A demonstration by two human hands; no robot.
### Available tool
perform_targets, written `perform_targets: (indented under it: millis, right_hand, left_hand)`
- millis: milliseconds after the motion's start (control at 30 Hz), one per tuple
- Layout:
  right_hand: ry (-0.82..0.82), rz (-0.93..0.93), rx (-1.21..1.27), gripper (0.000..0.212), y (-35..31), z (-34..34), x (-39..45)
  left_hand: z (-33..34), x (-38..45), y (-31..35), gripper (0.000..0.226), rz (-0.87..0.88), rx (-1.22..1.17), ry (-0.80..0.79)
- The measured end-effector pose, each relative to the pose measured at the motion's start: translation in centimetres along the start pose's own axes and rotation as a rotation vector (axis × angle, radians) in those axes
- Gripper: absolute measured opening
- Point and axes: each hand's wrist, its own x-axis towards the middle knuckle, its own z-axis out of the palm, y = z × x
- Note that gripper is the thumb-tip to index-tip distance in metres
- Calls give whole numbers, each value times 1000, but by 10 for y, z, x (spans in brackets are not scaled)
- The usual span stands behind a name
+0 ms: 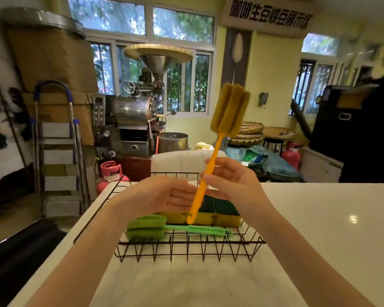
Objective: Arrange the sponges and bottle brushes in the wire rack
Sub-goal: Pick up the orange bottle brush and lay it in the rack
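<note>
My right hand (233, 180) grips the orange handle of a bottle brush (230, 109), held upright and tilted right, its brown sponge head raised above the black wire rack (186, 247). The handle's lower tip hangs over the rack. My left hand (164, 193) hovers beside the handle with fingers apart, holding nothing. Inside the rack lies a green bottle brush (149, 226) along the front, its head to the left. Behind it sit yellow sponges with dark green scouring tops (222, 213), side by side, partly hidden by my hands.
The rack stands on a white countertop (319, 218) whose left edge drops off near the rack. A white container (182, 161) stands behind the rack. Beyond are a coffee roaster (133, 116), a pink gas cylinder (109, 171) and a stepladder (58, 151).
</note>
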Motion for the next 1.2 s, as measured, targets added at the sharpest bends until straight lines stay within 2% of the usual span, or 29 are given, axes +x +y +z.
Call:
perform_targets:
  millis: [100,233,300,367,467,567,633,667,733,800,867,967,1200]
  right_hand:
    - [48,-33,5,24,9,2,1]
    - [50,-18,-54,20,16,-1,2]
    - [-18,81,-216,23,13,-5,3]
    - [-153,170,-427,26,6,-14,4]
    - [-287,7,-660,21,-13,-30,2]
    - [-296,-73,-662,30,-25,-43,0]
    - [-311,-96,-903,39,-21,-50,4]
    - [-323,-66,-1024,45,-16,-54,7]
    - [-381,126,-1138,52,-6,-58,11]
    - [-476,314,-1106,49,3,-63,13]
    - [-561,385,-1035,38,10,-65,14]
    - [-624,380,-1036,29,20,-64,14]
    - [-671,358,-1077,23,39,-60,16]
  left_hand:
    - [-4,0,-7,37,67,104,-85]
    - [-9,0,-11,33,147,224,14]
    - [-15,-1,-10,26,161,328,66]
    - [-23,-4,-9,17,162,457,131]
    - [-37,-12,-7,15,142,687,144]
    - [-50,-17,-7,15,59,858,97]
    - [-55,-18,-9,14,4,937,59]
    - [-56,-19,-10,14,-17,967,37]
    - [-55,-20,-12,15,-41,960,-21]
    - [-53,-20,-12,15,-58,935,-68]
    - [-51,-19,-12,15,-85,959,-96]
    - [-45,-15,-14,16,-125,1034,-108]
    - [-17,8,-30,20,-139,1334,-94]
